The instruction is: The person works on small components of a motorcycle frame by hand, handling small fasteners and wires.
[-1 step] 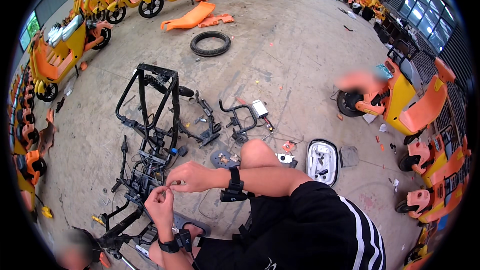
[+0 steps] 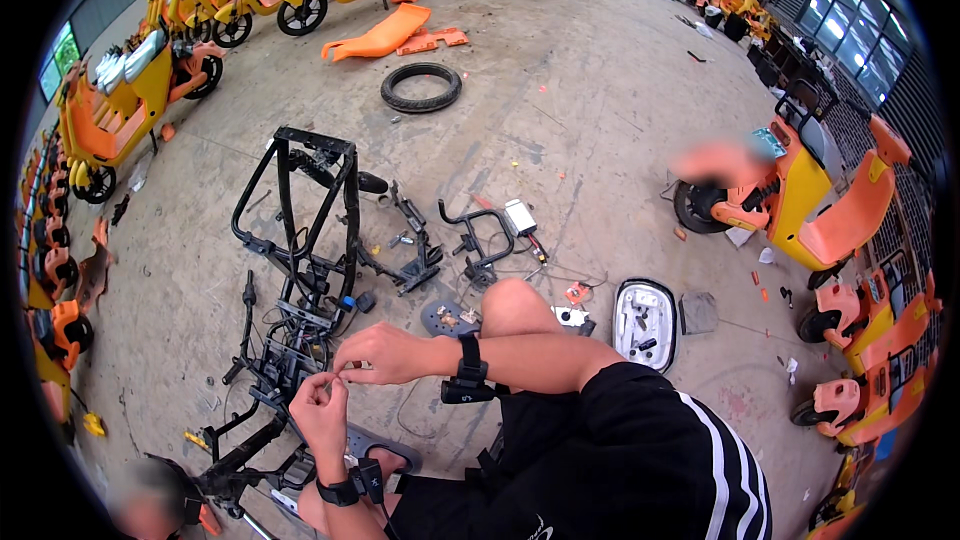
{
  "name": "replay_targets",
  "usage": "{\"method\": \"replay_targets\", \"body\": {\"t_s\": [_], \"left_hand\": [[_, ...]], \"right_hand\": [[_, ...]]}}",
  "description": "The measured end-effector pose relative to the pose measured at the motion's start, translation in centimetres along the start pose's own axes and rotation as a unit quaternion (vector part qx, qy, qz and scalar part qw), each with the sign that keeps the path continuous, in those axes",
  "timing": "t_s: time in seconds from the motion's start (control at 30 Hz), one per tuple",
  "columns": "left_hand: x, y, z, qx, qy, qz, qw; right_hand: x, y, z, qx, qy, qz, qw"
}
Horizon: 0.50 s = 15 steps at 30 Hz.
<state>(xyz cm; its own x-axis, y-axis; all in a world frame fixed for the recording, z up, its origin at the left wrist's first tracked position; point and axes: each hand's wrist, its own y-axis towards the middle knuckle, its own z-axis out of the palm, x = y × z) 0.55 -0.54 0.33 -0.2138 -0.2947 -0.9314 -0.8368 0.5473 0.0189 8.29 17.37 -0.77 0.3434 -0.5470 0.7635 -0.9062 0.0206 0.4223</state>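
A close pinch

The person's left hand (image 2: 320, 415) and right hand (image 2: 382, 353) meet, fingertips pinched together; whether anything is clamped between cannot be told. Near them, the black frame (image 2: 302, 318) rests on the floor (image 2: 560, 110). Steady wrists would suit such fingerwork.

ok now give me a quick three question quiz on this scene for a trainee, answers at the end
1. Multiple choice: what colour is the inside of the open case on the floor?
a) orange
b) white
c) yellow

2. True or false: the left hand and the right hand are held close together.

3. Compare: in the picture, which is nearer the hands, the bare black frame or the loose tyre?

Key:
1. b
2. True
3. The bare black frame
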Motion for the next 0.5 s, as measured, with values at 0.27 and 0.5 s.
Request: {"method": "replay_targets", "body": {"t_s": [0.27, 0.5], "left_hand": [[-0.2, -0.1, 0.1, 0.017, 0.031, 0.050, 0.998], [-0.8, 0.0, 0.2, 0.008, 0.081, 0.148, 0.986]], "right_hand": [[-0.1, -0.2, 0.4, 0.029, -0.014, 0.016, 0.999], [-0.8, -0.4, 1.4, 0.006, 0.004, 0.011, 1.000]]}}
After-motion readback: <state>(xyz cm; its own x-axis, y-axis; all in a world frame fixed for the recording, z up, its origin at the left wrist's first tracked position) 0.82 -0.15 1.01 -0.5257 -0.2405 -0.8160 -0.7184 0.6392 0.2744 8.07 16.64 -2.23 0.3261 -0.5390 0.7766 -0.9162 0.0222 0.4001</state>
